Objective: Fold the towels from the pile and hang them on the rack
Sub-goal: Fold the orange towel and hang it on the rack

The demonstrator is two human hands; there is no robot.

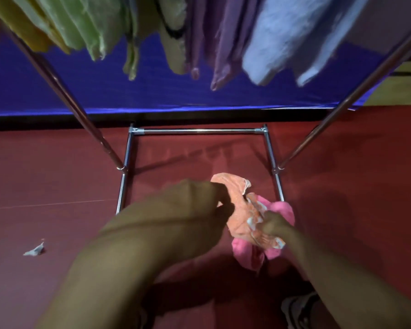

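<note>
Most of the work looks done: folded towels crowd the rack at 12 o'clock. Two remain on the floor at 5 o'clock. Both hands, left and right, grip the orange towel atop the pink towel, still unfolded.

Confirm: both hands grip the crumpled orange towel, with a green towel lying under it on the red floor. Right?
Wrong colour: in the head view the towel under the crumpled orange towel is pink. Both the left hand and right hand do grip the orange one.
</note>
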